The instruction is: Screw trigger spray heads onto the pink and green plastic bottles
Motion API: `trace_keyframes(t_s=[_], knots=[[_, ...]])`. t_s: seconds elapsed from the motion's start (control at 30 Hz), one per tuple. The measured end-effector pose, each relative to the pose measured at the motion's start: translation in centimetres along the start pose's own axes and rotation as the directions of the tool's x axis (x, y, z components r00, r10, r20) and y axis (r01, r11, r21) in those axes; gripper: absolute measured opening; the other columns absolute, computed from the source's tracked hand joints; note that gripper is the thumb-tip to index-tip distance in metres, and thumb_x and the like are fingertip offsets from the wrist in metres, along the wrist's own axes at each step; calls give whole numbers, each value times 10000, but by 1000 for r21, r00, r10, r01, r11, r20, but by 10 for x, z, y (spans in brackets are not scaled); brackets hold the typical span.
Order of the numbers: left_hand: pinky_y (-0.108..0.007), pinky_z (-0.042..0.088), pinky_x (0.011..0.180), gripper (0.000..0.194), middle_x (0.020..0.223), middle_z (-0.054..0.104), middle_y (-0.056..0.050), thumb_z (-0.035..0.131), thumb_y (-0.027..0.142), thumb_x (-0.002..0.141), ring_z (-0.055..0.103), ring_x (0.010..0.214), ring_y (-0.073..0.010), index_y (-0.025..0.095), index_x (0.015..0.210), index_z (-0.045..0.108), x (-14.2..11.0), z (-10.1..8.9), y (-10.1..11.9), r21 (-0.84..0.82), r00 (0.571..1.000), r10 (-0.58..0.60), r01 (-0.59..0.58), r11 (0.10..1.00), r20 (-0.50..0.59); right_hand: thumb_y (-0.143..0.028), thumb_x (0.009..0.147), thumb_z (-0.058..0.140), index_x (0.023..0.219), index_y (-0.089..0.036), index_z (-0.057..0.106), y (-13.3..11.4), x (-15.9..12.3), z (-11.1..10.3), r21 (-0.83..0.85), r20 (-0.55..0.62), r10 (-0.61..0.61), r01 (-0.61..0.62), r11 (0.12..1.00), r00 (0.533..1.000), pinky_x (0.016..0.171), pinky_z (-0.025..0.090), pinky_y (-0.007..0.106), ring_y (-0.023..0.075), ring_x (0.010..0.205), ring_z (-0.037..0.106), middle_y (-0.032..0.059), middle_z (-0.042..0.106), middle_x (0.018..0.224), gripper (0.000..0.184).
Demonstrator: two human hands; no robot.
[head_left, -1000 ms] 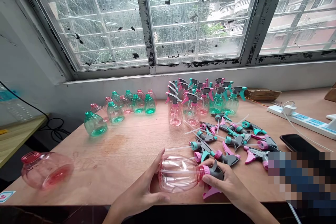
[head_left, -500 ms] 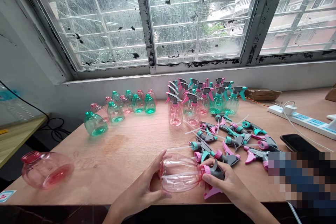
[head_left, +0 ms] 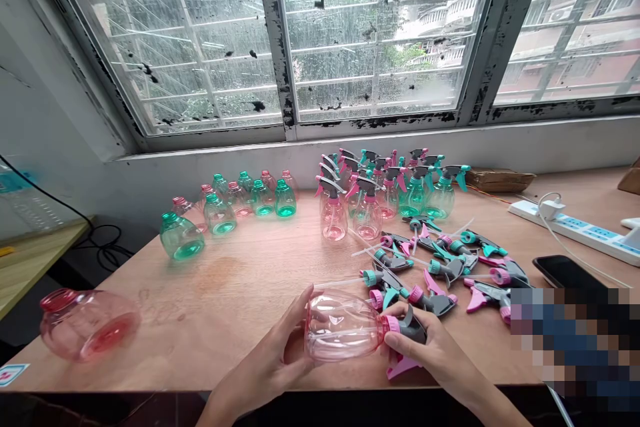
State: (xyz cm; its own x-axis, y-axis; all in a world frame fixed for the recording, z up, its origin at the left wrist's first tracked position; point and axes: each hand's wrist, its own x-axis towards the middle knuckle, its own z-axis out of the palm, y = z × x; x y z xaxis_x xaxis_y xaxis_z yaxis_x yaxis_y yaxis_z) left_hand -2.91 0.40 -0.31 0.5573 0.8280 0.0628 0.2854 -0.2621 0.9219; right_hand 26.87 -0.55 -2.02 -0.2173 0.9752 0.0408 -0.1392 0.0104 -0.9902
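A clear pink spray bottle (head_left: 343, 327) lies sideways between my hands above the front of the table. My left hand (head_left: 280, 347) is closed around its base end, some fingers hidden behind the bottle. At the neck, my right hand (head_left: 430, 343) grips the spray head (head_left: 411, 327), grey with a pink collar and a pink trigger pointing down. The head's thin tube shows inside the bottle. Just beyond my right hand lies a pile of loose spray heads (head_left: 450, 267) in grey, pink and teal. A bare pink bottle (head_left: 90, 325) rests on its side at the left.
Several open pink and green bottles (head_left: 220, 213) stand at the back left. Spray bottles with heads fitted (head_left: 367, 217) are grouped at the back centre. On the right are a power strip (head_left: 575, 223) and a black phone (head_left: 567, 273). Windows (head_left: 375, 33) rise behind the table (head_left: 240, 293).
Both hands keep hold of the spray bottle. It has turned slightly about its length, and its base end sits a touch higher; little else differs.
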Motion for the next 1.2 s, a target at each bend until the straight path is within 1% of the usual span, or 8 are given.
trace_keyframes(t_s=[0.17, 0.37, 0.53, 0.6, 0.73, 0.83, 1.03, 1.2], knots=[[-497, 276, 1247, 1059, 1700, 183, -53, 777, 390, 863, 315, 1503, -336, 395, 1599, 16, 0, -2, 1, -52, 999, -52, 52, 997, -2, -447, 795, 822, 893, -159, 689, 0, -1, 0, 18, 9, 11, -11, 1000, 1000, 612, 558, 292, 184, 619, 666, 12, 734, 674, 332], [-514, 298, 1236, 900, 1706, 161, -38, 736, 400, 901, 268, 1524, -348, 398, 1592, 159, 2, -3, 6, -79, 999, -44, 46, 996, 29, -472, 768, 837, 865, -177, 697, -4, -1, 2, 14, -7, 11, -11, 1000, 1000, 612, 572, 294, 204, 631, 690, 3, 725, 680, 341], [-483, 397, 1184, 758, 1705, 162, -29, 584, 464, 991, 457, 1430, -300, 496, 1569, 96, 1, 0, -2, -141, 999, -28, 32, 990, 24, -469, 777, 831, 848, -178, 684, -4, -1, 2, 23, -5, 18, -17, 1000, 1000, 628, 571, 294, 209, 639, 703, 2, 730, 664, 333], [-483, 381, 1196, 815, 1700, 184, -12, 623, 453, 973, 461, 1428, -287, 521, 1561, 64, 1, 1, -4, -150, 999, -31, 34, 988, 22, -456, 787, 827, 868, -176, 682, -2, -1, 2, 31, 3, 15, -15, 999, 1000, 625, 564, 285, 200, 634, 697, -2, 733, 664, 325], [-485, 297, 1244, 996, 1706, 163, 3, 782, 381, 871, 254, 1537, -303, 475, 1574, 84, 3, 0, -1, -150, 999, -30, 33, 988, 22, -414, 808, 821, 898, -162, 682, 0, -1, 0, 14, 10, -1, 0, 1000, 1000, 621, 534, 263, 173, 624, 674, -5, 737, 670, 302], [-490, 262, 1258, 902, 1700, 192, -24, 758, 369, 892, 239, 1541, -314, 410, 1583, 180, 3, -1, 2, -93, 999, -36, 38, 995, 29, -403, 810, 823, 895, -161, 681, -1, -1, 0, 12, 12, -7, 7, 1000, 1000, 621, 523, 253, 163, 620, 669, -4, 748, 680, 293], [-482, 304, 1237, 755, 1688, 229, -34, 566, 426, 1005, 364, 1489, -302, 438, 1590, 89, 1, -1, -3, -45, 1000, -25, 25, 999, -10, -415, 828, 806, 893, -169, 665, -2, -1, 1, 65, 47, 17, -20, 998, 999, 633, 552, 267, 179, 633, 700, 9, 765, 675, 291], [-524, 196, 1268, 1016, 1687, 241, -50, 762, 374, 877, 262, 1530, -333, 373, 1605, 53, 1, -1, 2, -44, 997, -81, 81, 996, 0, -403, 834, 807, 913, -163, 666, -1, -1, 0, 54, 48, 16, -18, 998, 999, 636, 556, 268, 174, 641, 695, 12, 766, 691, 288]])
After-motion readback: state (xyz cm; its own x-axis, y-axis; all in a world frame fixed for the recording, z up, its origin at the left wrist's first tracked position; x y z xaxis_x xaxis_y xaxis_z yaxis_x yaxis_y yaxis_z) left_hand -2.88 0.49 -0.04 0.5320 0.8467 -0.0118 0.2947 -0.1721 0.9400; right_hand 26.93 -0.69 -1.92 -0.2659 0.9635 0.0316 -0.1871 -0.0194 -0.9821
